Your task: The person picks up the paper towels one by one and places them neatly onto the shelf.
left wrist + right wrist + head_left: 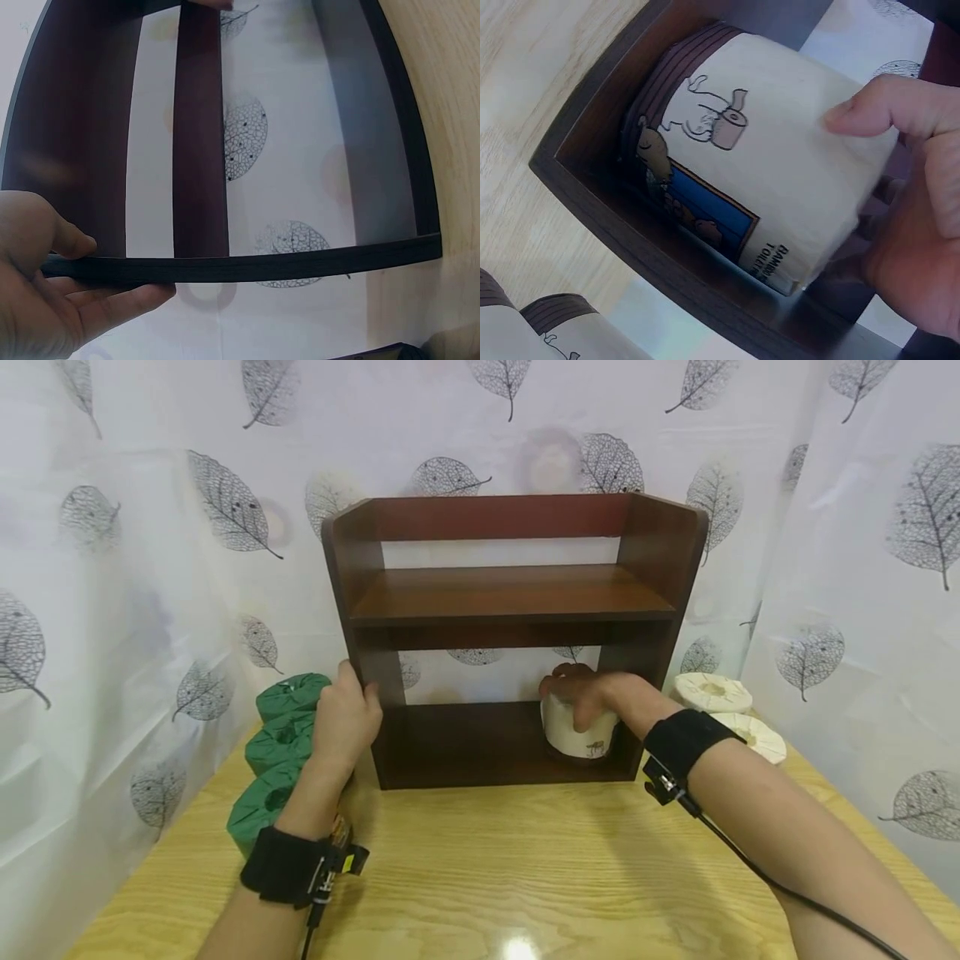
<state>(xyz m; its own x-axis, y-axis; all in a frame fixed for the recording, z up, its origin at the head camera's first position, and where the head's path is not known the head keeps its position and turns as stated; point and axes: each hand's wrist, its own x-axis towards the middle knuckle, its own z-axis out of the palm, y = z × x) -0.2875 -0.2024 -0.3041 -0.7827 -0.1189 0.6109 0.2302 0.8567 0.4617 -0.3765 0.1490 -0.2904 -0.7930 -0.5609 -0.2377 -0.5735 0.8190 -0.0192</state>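
A dark brown two-tier wooden shelf [510, 592] stands upright on the table. My right hand [588, 689] grips a paper-wrapped toilet roll [573, 737] from above, in the right end of the lower compartment. Cartoon drawings and printed lettering cover its cream wrapper [780, 142], and the thumb presses its side in the right wrist view. My left hand [347, 718] holds the shelf's left side panel by its front edge. In the left wrist view the thumb lies on the inner face of that panel [292, 264], with fingers along the outer face.
Several green-wrapped rolls [281, 742] stand in a row left of the shelf, partly behind the left forearm. Cream-wrapped rolls [712, 693] stand at the right, beside the right forearm. Leaf-patterned white curtain [217, 568] surrounds the wooden table [480, 868]. Cables run from both wrist cameras.
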